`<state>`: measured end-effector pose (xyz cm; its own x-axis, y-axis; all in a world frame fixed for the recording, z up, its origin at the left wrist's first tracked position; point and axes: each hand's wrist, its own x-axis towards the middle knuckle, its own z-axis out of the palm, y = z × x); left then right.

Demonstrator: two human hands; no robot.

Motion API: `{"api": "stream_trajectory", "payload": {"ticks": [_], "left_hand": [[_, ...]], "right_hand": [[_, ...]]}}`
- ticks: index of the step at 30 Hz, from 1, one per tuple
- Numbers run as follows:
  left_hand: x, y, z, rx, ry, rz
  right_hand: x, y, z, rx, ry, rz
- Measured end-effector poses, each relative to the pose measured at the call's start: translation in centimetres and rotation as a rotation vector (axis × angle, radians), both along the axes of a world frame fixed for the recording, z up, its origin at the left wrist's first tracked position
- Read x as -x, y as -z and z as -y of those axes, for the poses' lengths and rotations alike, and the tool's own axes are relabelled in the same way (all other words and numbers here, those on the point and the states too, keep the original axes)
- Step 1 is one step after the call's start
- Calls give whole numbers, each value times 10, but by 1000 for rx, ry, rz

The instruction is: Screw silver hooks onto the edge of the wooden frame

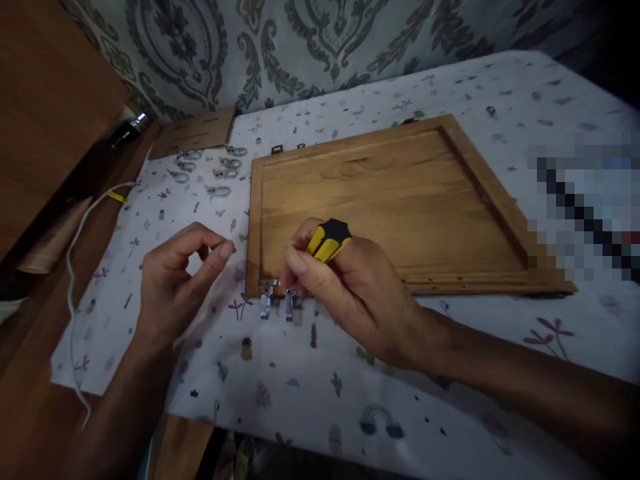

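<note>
A wooden cabinet door (395, 200) lies flat on a patterned white cloth (310, 393). My right hand (345, 293) is closed round a yellow-and-black screwdriver handle (329, 240) at the door's near left corner, its fingertips by two metal hinges (276, 299) that stick out from the edge. My left hand (177, 280) hovers to the left of that corner with thumb and forefinger pinched together; whether anything is between them is too small to see.
Several more metal hinges (215, 170) lie on the cloth at the back left beside a cardboard sheet (193, 133). A white cable (75, 267) runs along the left. A wooden panel (45, 100) stands at far left. A patterned wall is behind.
</note>
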<state>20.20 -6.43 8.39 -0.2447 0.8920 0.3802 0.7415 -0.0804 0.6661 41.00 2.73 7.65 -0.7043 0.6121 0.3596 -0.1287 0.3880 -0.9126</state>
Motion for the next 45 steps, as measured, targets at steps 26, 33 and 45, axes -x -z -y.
{"api": "stream_trajectory", "payload": {"ticks": [26,33,45], "left_hand": [[32,10,-16,-98,-137,264],[58,15,-27,-128,-164,273],[198,44,-42,-188,-525,231]], "right_hand": [[8,9,3,-48,19,-42],[6,7,8,-75,42,1],[4,5,7,-99,135,68]]}}
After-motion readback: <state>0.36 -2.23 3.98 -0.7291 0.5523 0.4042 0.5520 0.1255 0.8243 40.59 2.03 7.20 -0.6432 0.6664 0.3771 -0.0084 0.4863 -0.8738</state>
